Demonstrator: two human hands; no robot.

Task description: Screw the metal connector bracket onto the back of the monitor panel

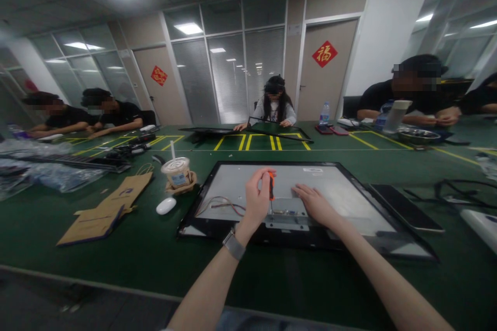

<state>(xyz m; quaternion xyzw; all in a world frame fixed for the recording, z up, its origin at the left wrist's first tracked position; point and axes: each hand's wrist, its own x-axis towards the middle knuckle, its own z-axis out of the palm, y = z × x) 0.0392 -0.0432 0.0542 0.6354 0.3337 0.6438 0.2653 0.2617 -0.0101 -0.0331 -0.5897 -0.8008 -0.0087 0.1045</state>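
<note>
A flat display panel [334, 196] with a black frame and a grey back lies on the green table. My left hand [258, 194], below which a watch sits on the wrist, is closed round an orange and black screwdriver [272, 185]. The screwdriver stands upright, its shaft pointing down at a metal bracket [286, 220] near the panel's front edge. To the right of the bracket, my right hand [316, 204] rests on the panel with its fingers spread. Thin coloured wires [227, 204] lie on the panel left of my left hand.
Left of the panel are a drink cup [177, 171] in a carrier, a white mouse [166, 206] and a brown paper bag [108, 209]. A black phone [406, 207] lies to the right. Across the green table [194, 289], a person [274, 103] handles a black frame.
</note>
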